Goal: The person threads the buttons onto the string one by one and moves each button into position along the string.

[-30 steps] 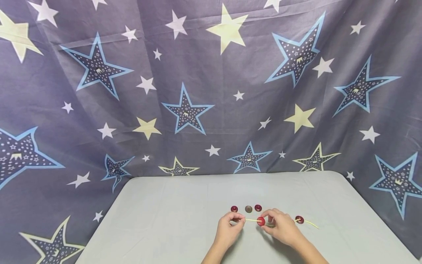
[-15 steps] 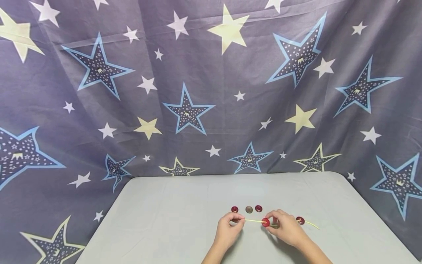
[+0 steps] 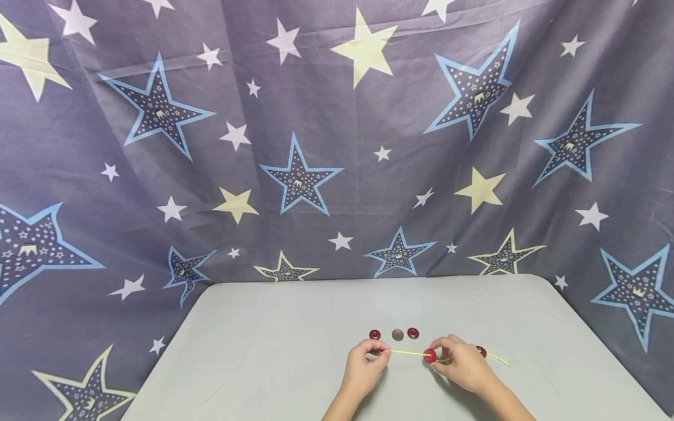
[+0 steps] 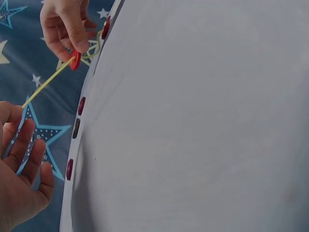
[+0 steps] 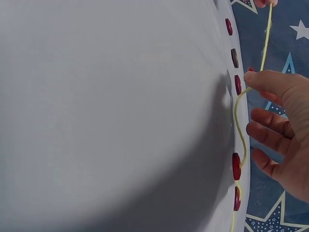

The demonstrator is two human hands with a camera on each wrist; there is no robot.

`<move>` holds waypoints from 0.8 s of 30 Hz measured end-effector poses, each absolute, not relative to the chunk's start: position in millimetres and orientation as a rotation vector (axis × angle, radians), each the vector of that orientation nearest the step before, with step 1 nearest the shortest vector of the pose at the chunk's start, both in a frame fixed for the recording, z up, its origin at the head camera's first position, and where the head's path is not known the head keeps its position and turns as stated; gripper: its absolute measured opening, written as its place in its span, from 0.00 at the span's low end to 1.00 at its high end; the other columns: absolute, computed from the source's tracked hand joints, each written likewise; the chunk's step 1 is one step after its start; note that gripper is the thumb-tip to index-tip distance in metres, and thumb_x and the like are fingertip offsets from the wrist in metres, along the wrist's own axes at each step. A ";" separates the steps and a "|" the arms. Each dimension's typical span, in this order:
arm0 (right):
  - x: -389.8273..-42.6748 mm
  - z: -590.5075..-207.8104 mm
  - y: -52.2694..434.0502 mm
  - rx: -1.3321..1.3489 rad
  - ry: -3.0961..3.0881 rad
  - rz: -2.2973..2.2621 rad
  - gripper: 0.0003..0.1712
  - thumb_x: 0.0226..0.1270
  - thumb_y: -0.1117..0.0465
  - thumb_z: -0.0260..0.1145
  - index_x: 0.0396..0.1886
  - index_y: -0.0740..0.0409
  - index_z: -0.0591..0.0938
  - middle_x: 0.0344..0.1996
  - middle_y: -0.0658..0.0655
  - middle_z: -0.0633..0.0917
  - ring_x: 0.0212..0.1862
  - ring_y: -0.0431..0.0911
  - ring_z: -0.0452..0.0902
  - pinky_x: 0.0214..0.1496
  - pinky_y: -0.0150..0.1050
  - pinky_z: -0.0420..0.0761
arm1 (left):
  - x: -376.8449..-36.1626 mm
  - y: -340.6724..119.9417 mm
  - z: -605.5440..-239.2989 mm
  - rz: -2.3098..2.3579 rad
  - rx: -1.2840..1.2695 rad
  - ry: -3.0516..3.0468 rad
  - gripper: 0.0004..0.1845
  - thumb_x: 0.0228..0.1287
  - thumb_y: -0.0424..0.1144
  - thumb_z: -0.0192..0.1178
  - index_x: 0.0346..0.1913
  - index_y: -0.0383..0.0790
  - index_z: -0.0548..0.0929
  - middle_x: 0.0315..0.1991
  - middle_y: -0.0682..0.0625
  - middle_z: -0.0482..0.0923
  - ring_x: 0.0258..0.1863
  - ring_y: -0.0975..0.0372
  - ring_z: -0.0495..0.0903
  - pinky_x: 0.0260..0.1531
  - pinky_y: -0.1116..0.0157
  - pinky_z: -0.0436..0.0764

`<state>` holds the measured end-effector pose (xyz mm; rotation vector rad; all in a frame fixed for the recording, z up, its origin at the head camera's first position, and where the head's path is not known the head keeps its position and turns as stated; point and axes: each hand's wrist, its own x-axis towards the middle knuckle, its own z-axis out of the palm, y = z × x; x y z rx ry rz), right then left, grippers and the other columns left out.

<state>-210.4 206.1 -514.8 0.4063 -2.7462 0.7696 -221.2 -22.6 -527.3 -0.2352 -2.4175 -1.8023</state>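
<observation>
The left hand [image 3: 364, 363] pinches the end of a yellow cord [image 3: 408, 352]; the right hand [image 3: 460, 365] pinches a red button [image 3: 430, 355] threaded on it.

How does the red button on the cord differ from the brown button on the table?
The red button is bright red, threaded on the yellow cord and pinched on edge by the right hand. The brown button is dull brown, lies flat on the table, and no hand touches it. Both are small round discs.
</observation>
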 end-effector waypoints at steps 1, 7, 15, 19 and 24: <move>-210.4 -514.7 206.7 0.397 -2.756 0.771 0.15 0.43 0.57 0.76 0.33 0.46 0.82 0.23 0.44 0.76 0.24 0.31 0.66 0.26 0.29 0.66 | -221.4 -22.4 -527.3 -1.800 -0.233 -2.416 0.02 0.52 0.38 0.66 0.29 0.44 0.84 0.30 0.57 0.81 0.31 0.74 0.73 0.30 0.74 0.71; -210.1 -514.3 210.8 0.370 -2.787 0.780 0.15 0.43 0.58 0.76 0.33 0.46 0.81 0.25 0.45 0.77 0.26 0.32 0.70 0.28 0.29 0.69 | -222.0 -21.3 -526.1 -1.789 -0.217 -2.406 0.03 0.52 0.38 0.66 0.28 0.43 0.84 0.28 0.57 0.81 0.29 0.74 0.73 0.29 0.75 0.71; -209.4 -513.7 214.8 0.326 -2.836 0.770 0.15 0.44 0.56 0.75 0.34 0.45 0.81 0.25 0.44 0.76 0.25 0.32 0.67 0.27 0.29 0.68 | -222.1 -23.0 -526.7 -1.800 -0.222 -2.401 0.03 0.52 0.37 0.66 0.28 0.42 0.84 0.28 0.56 0.81 0.29 0.74 0.74 0.29 0.75 0.72; -208.8 -512.7 216.2 0.297 -2.858 0.760 0.15 0.44 0.57 0.75 0.34 0.45 0.82 0.25 0.44 0.75 0.24 0.32 0.64 0.27 0.29 0.66 | -222.4 -22.8 -526.0 -1.813 -0.208 -2.406 0.03 0.52 0.38 0.66 0.28 0.43 0.84 0.28 0.57 0.81 0.29 0.74 0.74 0.30 0.75 0.72; -209.0 -512.6 218.7 0.290 -2.867 0.759 0.15 0.44 0.57 0.75 0.34 0.45 0.82 0.24 0.44 0.74 0.23 0.31 0.63 0.26 0.29 0.65 | -222.5 -23.5 -525.7 -1.826 -0.221 -2.390 0.02 0.52 0.37 0.66 0.28 0.43 0.84 0.27 0.56 0.81 0.29 0.74 0.74 0.29 0.75 0.72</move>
